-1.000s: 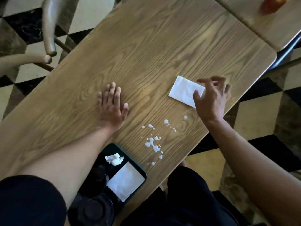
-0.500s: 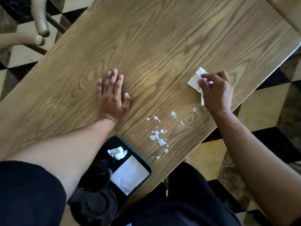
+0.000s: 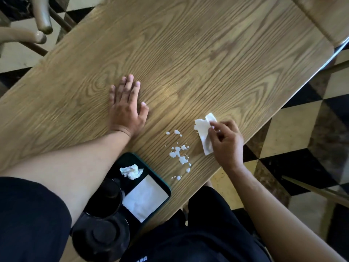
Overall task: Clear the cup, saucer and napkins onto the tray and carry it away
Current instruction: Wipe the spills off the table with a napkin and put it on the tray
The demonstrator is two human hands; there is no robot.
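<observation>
My right hand (image 3: 227, 143) grips a white napkin (image 3: 204, 133) and holds it against the wooden table (image 3: 188, 53), just right of a white spill (image 3: 178, 154). My left hand (image 3: 126, 108) lies flat and open on the table, holding nothing. A dark green tray (image 3: 162, 183) sits at the near table edge. On it are a crumpled napkin (image 3: 132, 172), a flat white napkin (image 3: 145, 200), a dark cup (image 3: 107, 197) and a dark saucer (image 3: 100, 237), partly hidden by my left arm.
Chair arms (image 3: 40, 21) stand beyond the table's far left edge over a chequered floor (image 3: 302, 125). A second wooden table (image 3: 330, 17) adjoins at the far right corner. The table's near edge runs close to my right wrist.
My right hand picked the flat napkin up off the table, bunched it, and brought it nearer, beside the spill. My left hand stayed flat in place.
</observation>
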